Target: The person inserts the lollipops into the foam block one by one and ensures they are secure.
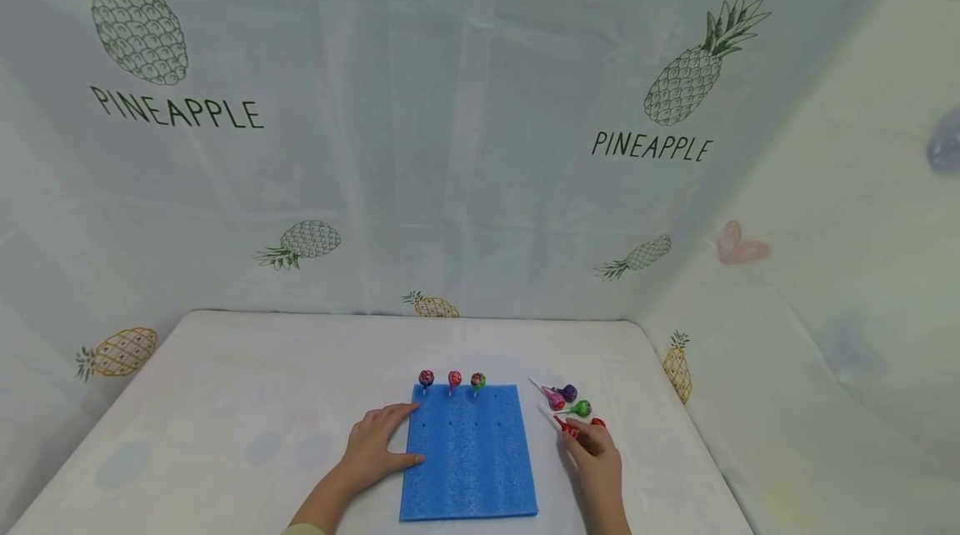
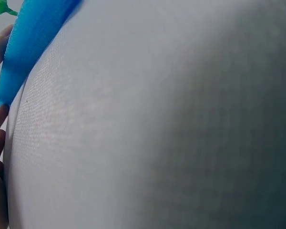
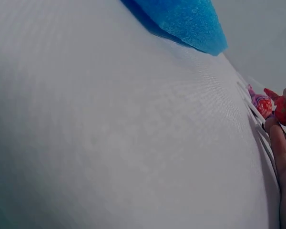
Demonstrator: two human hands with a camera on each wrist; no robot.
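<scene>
A blue foam board with small holes lies flat on the table. Three wrapped lollipops stand upright along its far edge: a dark red and purple one, a pinkish red one and a red and green one. My left hand rests at the board's left side, thumb and fingertips spread on its edge. To the right of the board, my right hand pinches a red lollipop by its wrapped head, its white stick pointing up and left. That red head also shows between the fingers in the right wrist view.
Beside the right hand lie more lollipops: a purple one, a pink one, a green one and another red one, partly behind the fingers. A pale cloth covers the table, and a pineapple-print curtain hangs behind.
</scene>
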